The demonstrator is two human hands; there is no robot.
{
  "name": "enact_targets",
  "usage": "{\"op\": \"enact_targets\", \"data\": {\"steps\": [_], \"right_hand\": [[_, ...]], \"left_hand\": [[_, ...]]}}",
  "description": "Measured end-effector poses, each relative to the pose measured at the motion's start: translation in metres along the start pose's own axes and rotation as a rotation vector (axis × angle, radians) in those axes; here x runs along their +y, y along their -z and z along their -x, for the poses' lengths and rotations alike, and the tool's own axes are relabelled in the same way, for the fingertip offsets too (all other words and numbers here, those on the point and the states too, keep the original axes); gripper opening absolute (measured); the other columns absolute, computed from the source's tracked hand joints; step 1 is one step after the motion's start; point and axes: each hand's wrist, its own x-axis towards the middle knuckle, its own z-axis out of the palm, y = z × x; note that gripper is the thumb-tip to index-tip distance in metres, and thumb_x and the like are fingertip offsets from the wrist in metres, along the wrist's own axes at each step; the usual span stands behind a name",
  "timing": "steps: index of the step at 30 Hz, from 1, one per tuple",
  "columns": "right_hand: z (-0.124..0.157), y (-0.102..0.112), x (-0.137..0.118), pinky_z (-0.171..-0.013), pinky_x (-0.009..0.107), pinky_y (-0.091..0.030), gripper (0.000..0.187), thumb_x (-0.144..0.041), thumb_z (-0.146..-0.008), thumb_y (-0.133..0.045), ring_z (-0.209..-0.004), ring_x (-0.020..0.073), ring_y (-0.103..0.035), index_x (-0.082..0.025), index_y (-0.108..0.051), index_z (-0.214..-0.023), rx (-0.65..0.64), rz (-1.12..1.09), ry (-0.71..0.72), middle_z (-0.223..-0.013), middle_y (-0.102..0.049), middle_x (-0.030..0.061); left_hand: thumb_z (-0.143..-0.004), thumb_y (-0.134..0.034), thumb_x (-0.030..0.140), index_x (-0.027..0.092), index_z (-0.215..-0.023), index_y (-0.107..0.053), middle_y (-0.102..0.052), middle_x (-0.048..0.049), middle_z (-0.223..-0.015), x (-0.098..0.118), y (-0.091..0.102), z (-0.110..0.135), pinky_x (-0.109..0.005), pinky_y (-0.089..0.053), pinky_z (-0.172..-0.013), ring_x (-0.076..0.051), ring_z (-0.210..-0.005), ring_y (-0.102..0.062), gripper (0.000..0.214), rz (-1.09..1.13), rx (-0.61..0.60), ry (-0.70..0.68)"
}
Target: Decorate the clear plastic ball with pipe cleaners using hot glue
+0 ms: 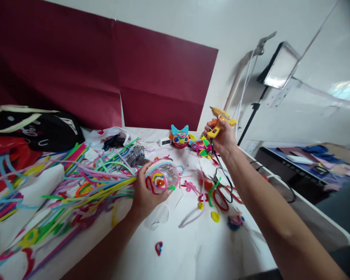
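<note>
My left hand (147, 196) is wrapped round a clear plastic ball (169, 174) partly covered with coiled pipe cleaners in pink, yellow, red and orange. Raised to the right, my right hand (225, 136) grips a yellow hot glue gun (220, 116), its nozzle pointing up and left. A black cord hangs from the gun's handle. Below it on the table lie red-handled scissors (221, 199) among pipe cleaner scraps. A small red and blue pipe cleaner piece (158, 248) rests near the front. Beside my left wrist is a clear plastic piece (159, 216).
Bundles of coloured pipe cleaners (90, 182) cover the table's left side, with a black bag (37, 128) behind. A decorated figure with blue ears (180, 137) stands at the back beside a small white digital device (164, 142). A lamp on a stand (281, 66) rises at the right.
</note>
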Motion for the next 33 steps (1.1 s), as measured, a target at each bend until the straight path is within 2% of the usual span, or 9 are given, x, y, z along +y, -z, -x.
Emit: {"op": "enact_targets", "data": {"steps": [4, 7, 11, 14, 17, 20, 26, 33], "right_hand": [[0.039, 0.006, 0.005, -0.056, 0.026, -0.058, 0.029, -0.042, -0.076, -0.077, -0.067, 0.0157, -0.068, -0.022, -0.061, -0.091, -0.095, 0.091, -0.018, -0.076, -0.070, -0.0014], [0.076, 0.010, 0.007, -0.059, 0.028, -0.059, 0.034, -0.042, -0.074, -0.080, -0.072, 0.0180, -0.070, -0.021, -0.065, -0.096, -0.152, 0.237, 0.059, -0.088, -0.073, 0.0021], [0.132, 0.024, 0.010, -0.064, 0.031, -0.059, 0.027, -0.040, -0.087, -0.072, -0.080, 0.0204, -0.071, -0.023, -0.069, -0.108, -0.206, 0.500, 0.128, -0.103, -0.073, 0.0062], [0.168, 0.036, 0.013, -0.072, 0.031, -0.060, 0.024, -0.040, -0.096, -0.063, -0.086, 0.0211, -0.071, -0.023, -0.070, -0.112, -0.284, 0.752, 0.120, -0.102, -0.073, 0.0066], [0.192, 0.041, 0.016, -0.080, 0.030, -0.059, 0.022, -0.034, -0.100, -0.058, -0.093, 0.0212, -0.069, -0.026, -0.068, -0.118, -0.430, 0.964, 0.180, -0.101, -0.072, 0.0054], [0.205, 0.038, 0.019, -0.080, 0.029, -0.058, 0.021, -0.027, -0.101, -0.055, -0.093, 0.0201, -0.069, -0.027, -0.063, -0.121, -0.580, 1.113, 0.250, -0.104, -0.070, 0.0050], [0.214, 0.025, 0.024, -0.073, 0.029, -0.059, 0.020, -0.027, -0.099, -0.054, -0.088, 0.0204, -0.070, -0.024, -0.056, -0.119, -0.706, 1.297, 0.414, -0.101, -0.069, 0.0066], [0.217, 0.025, 0.031, -0.072, 0.032, -0.059, 0.018, -0.024, -0.099, -0.048, -0.088, 0.0222, -0.070, -0.022, -0.052, -0.117, -0.712, 1.374, 0.543, -0.100, -0.069, 0.0088]], "left_hand": [[-0.059, -0.087, 0.026, 0.020, -0.140, -0.042, -0.055, -0.0160, -0.140, -0.002, -0.001, 0.002, -0.051, -0.050, -0.108, -0.034, -0.128, -0.058, 0.094, -0.019, 0.009, -0.033], [-0.057, -0.088, 0.024, 0.021, -0.139, -0.042, -0.056, -0.0155, -0.137, 0.000, -0.001, 0.003, -0.050, -0.051, -0.106, -0.034, -0.126, -0.059, 0.095, -0.051, 0.005, -0.099], [-0.057, -0.089, 0.029, 0.021, -0.141, -0.039, -0.053, -0.0170, -0.137, 0.005, 0.002, 0.003, -0.053, -0.050, -0.107, -0.035, -0.127, -0.057, 0.098, -0.139, 0.000, -0.217], [-0.058, -0.087, 0.029, 0.021, -0.143, -0.038, -0.051, -0.0167, -0.138, 0.008, 0.003, 0.003, -0.055, -0.047, -0.109, -0.036, -0.130, -0.054, 0.098, -0.191, 0.012, -0.295], [-0.058, -0.086, 0.029, 0.021, -0.142, -0.039, -0.051, -0.0162, -0.137, 0.010, 0.003, 0.003, -0.056, -0.046, -0.111, -0.036, -0.131, -0.053, 0.096, -0.233, 0.016, -0.344], [-0.059, -0.084, 0.030, 0.021, -0.141, -0.039, -0.050, -0.0167, -0.137, 0.011, 0.003, 0.002, -0.055, -0.046, -0.111, -0.036, -0.131, -0.052, 0.095, -0.275, 0.011, -0.359], [-0.062, -0.083, 0.028, 0.022, -0.144, -0.037, -0.046, -0.0185, -0.142, 0.015, 0.006, 0.002, -0.056, -0.046, -0.111, -0.038, -0.134, -0.050, 0.094, -0.365, -0.031, -0.375], [-0.066, -0.082, 0.026, 0.023, -0.145, -0.035, -0.041, -0.0201, -0.145, 0.018, 0.005, 0.007, -0.057, -0.044, -0.113, -0.039, -0.137, -0.046, 0.092, -0.410, -0.086, -0.404]]}}
